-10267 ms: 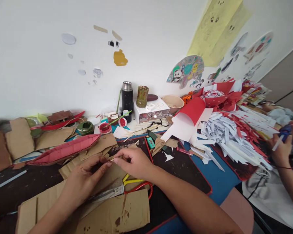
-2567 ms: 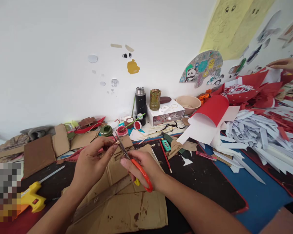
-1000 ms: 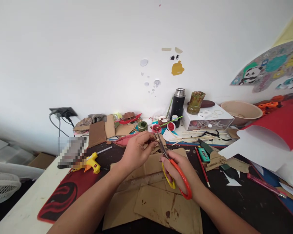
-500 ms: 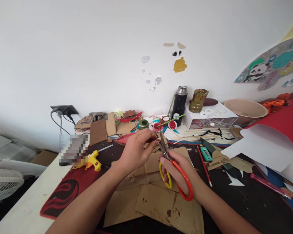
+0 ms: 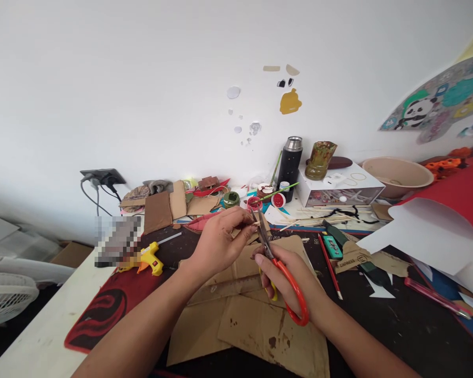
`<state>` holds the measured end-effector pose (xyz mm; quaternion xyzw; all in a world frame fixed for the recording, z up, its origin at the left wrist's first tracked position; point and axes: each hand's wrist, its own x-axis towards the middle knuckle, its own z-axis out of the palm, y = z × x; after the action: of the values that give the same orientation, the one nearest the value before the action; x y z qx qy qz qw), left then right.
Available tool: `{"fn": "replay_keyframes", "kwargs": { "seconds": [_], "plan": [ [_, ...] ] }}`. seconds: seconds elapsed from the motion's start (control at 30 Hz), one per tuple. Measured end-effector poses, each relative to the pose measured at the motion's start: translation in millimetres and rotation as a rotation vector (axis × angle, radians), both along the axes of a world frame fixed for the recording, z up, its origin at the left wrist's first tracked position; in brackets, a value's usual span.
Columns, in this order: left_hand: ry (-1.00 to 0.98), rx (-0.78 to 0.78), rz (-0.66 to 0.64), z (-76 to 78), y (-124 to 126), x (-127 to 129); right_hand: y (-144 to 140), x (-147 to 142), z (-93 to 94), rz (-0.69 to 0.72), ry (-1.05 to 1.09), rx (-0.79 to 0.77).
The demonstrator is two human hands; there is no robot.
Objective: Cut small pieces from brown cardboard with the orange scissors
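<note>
My right hand [image 5: 286, 270] grips a pair of scissors [image 5: 294, 294] with one red-orange and one yellow handle loop, its blades pointing up and away from me. My left hand [image 5: 224, 236] is closed in a pinch just left of the blades. A small pale piece shows at its fingertips, near the blades; its kind is too small to make out. Brown smears mark the left fingers. Beneath both hands lie stained cardboard sheets [image 5: 276, 333], with a clear ruler [image 5: 228, 289] across them.
A yellow glue gun [image 5: 152, 260] lies to the left. Behind my hands stand open paint jars [image 5: 231, 199], a black thermos [image 5: 290, 168] and a white box [image 5: 341, 189]. At right are a red pencil [image 5: 330, 268], a box cutter [image 5: 339, 239] and red-and-white paper [image 5: 445, 220].
The scissors' handle loops have drawn closer together as my right hand closes, and the yellow loop is now mostly hidden. My left hand stays nearly in place.
</note>
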<state>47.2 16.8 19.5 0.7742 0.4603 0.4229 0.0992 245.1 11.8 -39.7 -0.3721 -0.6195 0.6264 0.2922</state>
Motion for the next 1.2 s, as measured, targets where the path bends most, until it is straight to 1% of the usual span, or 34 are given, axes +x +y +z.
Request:
{"fn": "replay_keyframes", "kwargs": {
  "seconds": [0.27, 0.53, 0.73, 0.87, 1.03, 1.2],
  "plan": [
    [0.0, 0.001, 0.016, -2.4, 1.5, 0.2, 1.1, 3.2, 3.0, 0.0, -0.033, 0.058],
    [-0.01, 0.0, 0.027, -2.8, 1.3, 1.3, -2.3, 0.2, 5.0, -0.027, -0.064, 0.001],
    [-0.008, -0.044, 0.04, -1.8, 1.5, -1.3, -0.1, -3.1, 6.4, -0.011, -0.044, 0.049],
    [-0.04, -0.078, 0.043, 1.2, 0.1, -3.6, -0.8, -3.5, 6.4, -0.051, -0.043, 0.06],
    [-0.056, -0.1, 0.108, -0.5, 1.2, -8.6, 0.7, -2.5, 3.8, -0.037, -0.008, 0.052],
    [-0.044, -0.096, 0.13, 1.7, -3.6, -5.2, 0.9, -0.3, 4.4, -0.031, 0.0, 0.056]
  ]
}}
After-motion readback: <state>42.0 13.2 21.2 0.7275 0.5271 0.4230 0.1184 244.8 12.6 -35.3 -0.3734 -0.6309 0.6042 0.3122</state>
